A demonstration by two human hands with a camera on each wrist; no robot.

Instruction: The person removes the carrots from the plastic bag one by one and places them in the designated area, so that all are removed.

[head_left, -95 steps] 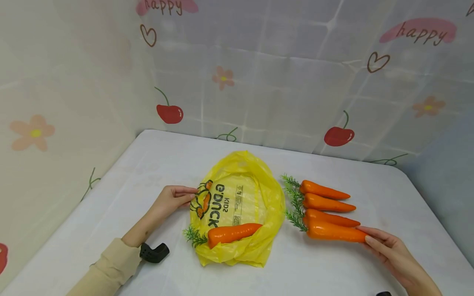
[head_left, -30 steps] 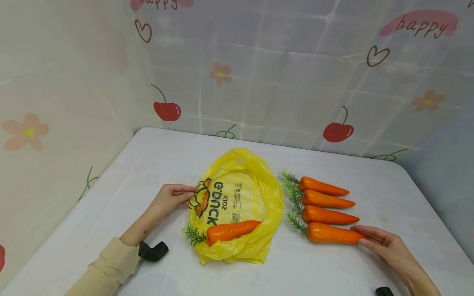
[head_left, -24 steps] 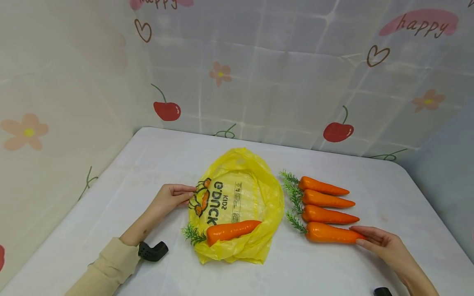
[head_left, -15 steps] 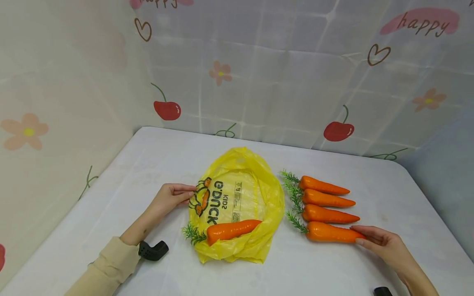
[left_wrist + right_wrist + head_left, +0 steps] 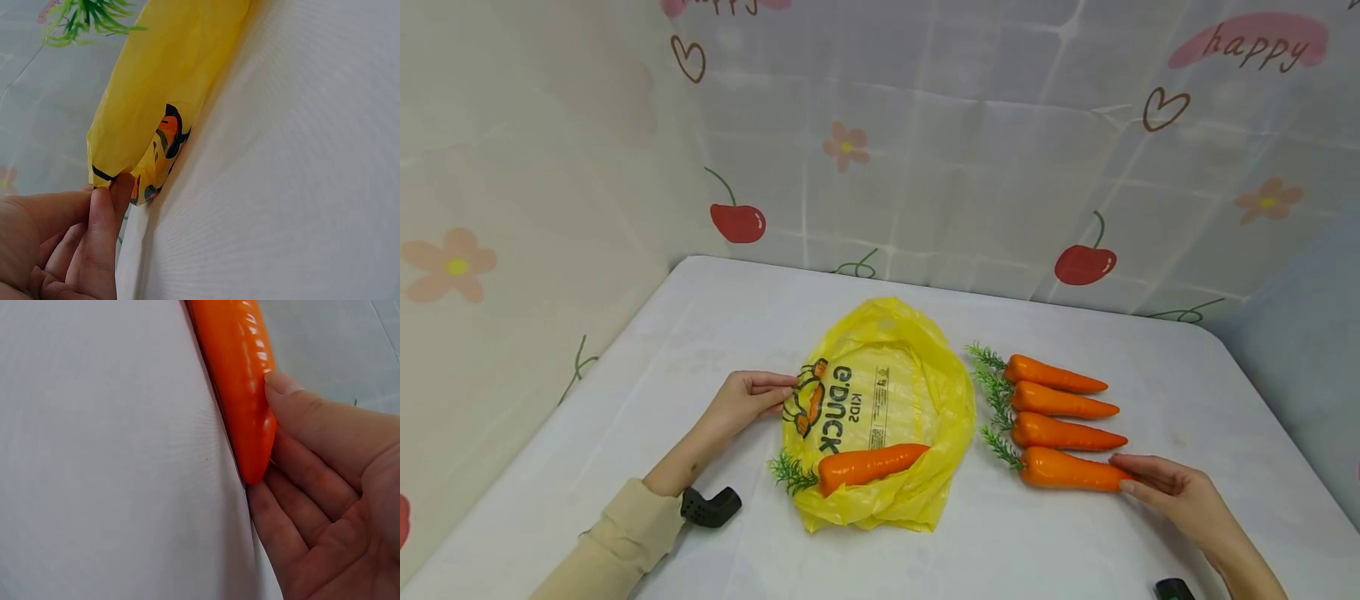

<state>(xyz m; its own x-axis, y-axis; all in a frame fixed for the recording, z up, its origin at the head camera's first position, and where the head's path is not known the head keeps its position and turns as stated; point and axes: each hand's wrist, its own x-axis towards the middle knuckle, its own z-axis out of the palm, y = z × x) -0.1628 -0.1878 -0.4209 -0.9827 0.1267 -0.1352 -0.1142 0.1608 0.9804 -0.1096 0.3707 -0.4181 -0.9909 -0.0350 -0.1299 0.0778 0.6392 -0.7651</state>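
Observation:
In the head view my left hand (image 5: 747, 402) pinches the left edge of a yellow plastic bag (image 5: 917, 325), which lies with its mouth spread. The left wrist view shows thumb and fingers gripping the bag's rim (image 5: 169, 69). An orange carrot with green leafy top (image 5: 868, 468) lies across the bag's near side. To the right, several carrots lie in a row, leaves toward the bag. My right hand (image 5: 1176, 496) holds the nearest carrot (image 5: 1067, 470) by its tip. In the right wrist view, the thumb presses on that carrot's side (image 5: 240, 375), with fingers curled at its tip.
A white cloth covers the table (image 5: 715, 300). The other carrots (image 5: 1060, 402) lie just beyond the held one. Printed curtains (image 5: 925, 192) stand behind and at the left. Black wrist devices (image 5: 711, 507) sit by both wrists.
Since about three seconds ago, the nearest carrot has gone from overlapping its neighbour to lying apart from it, and my right hand has shifted slightly left. The left hand keeps its pinch.

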